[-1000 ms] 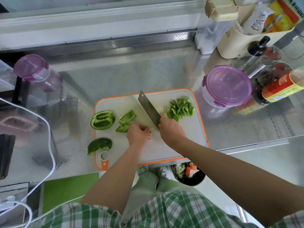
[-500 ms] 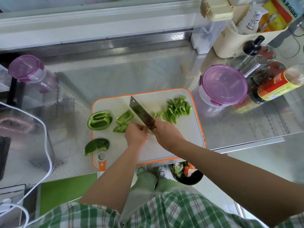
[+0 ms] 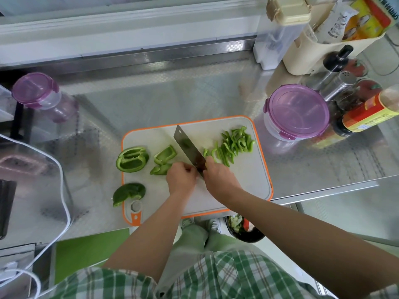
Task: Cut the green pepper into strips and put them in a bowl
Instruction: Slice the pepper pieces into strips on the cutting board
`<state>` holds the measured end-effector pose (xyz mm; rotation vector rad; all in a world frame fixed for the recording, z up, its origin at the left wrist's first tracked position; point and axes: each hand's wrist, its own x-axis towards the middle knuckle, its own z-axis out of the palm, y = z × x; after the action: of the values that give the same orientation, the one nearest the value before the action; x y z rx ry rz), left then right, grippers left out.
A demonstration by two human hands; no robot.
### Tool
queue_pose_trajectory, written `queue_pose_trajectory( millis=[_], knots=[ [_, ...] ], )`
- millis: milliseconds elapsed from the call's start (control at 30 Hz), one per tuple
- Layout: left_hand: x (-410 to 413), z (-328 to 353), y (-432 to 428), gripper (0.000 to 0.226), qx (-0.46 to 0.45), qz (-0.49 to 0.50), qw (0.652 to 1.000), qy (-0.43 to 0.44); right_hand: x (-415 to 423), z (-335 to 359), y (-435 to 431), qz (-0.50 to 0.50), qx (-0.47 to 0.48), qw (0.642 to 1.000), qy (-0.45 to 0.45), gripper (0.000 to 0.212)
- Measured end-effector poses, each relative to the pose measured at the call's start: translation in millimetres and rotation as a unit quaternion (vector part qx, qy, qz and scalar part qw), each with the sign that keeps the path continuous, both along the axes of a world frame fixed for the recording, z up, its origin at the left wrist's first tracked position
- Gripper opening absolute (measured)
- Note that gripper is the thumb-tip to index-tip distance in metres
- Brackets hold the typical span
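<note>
Head view: I see the right grip (image 3: 220,180) clenched on the cleaver (image 3: 189,149), its blade slanting across the cutting board (image 3: 248,175), while the left grip (image 3: 181,180) holds down a pepper piece (image 3: 160,169) with curled fingers just beside the blade. The cut strips (image 3: 235,143) lie heaped on the board right of the blade, and a pepper half (image 3: 132,159) sits near its left edge.
</note>
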<state>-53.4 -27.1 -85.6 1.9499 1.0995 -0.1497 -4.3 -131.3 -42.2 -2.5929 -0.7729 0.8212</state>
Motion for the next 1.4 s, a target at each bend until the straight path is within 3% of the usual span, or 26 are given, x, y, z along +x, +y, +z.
queue_pose_trajectory(
  millis=[67, 233, 400, 467, 533, 600, 667, 800, 900, 1000, 1100, 1167, 1400],
  knots=[
    [3, 1, -1, 0.021, 0.018, -0.013, 1.0, 0.009, 6, 0, -3, -0.008, -0.002, 1.0, -0.007, 0.018],
    [13, 3, -2, 0.017, 0.044, -0.058, 0.997, 0.04, 27, 1, -11, -0.06, -0.004, 0.998, -0.016, 0.011],
    [11, 9, 2, 0.012, 0.077, -0.076, 0.994, 0.006, 37, -2, -14, -0.089, -0.004, 0.996, -0.032, 0.013],
    [8, 13, 6, 0.011, 0.142, -0.067, 0.987, -0.045, 36, -3, -13, -0.084, -0.009, 0.996, -0.037, 0.012],
    [8, 15, 13, 0.012, 0.269, -0.099, 0.955, -0.071, 37, -4, -12, -0.085, -0.006, 0.996, -0.037, 0.013],
    [10, 17, 23, 0.022, 0.384, -0.142, 0.912, -0.011, 39, -3, -10, -0.09, -0.002, 0.995, -0.036, 0.014],
    [13, 20, 31, 0.029, 0.409, -0.16, 0.895, 0.077, 41, -3, -8, -0.098, 0.002, 0.994, -0.04, 0.015],
    [13, 20, 43, 0.029, 0.387, -0.185, 0.886, 0.176, 40, -5, -3, -0.129, 0.014, 0.991, -0.04, 0.013],
    [13, 19, 50, 0.025, 0.399, -0.195, 0.879, 0.174, 41, -5, -4, -0.154, 0.034, 0.987, -0.029, 0.012],
    [14, 17, 58, 0.019, 0.38, -0.184, 0.898, 0.124, 42, -1, -6, -0.146, 0.082, 0.986, -0.019, 0.013],
    [19, 21, 59, 0.015, 0.278, -0.155, 0.948, 0.005, 41, 7, -5, -0.111, 0.116, 0.987, -0.01, 0.01],
    [26, 26, 53, 0.016, 0.232, -0.125, 0.964, -0.043, 39, 11, -2, -0.099, 0.128, 0.987, -0.01, 0.012],
    [35, 20, 37, 0.022, 0.057, -0.067, 0.996, 0.015, 33, 8, -1, -0.064, 0.106, 0.992, -0.02, 0.015]
  ],
)
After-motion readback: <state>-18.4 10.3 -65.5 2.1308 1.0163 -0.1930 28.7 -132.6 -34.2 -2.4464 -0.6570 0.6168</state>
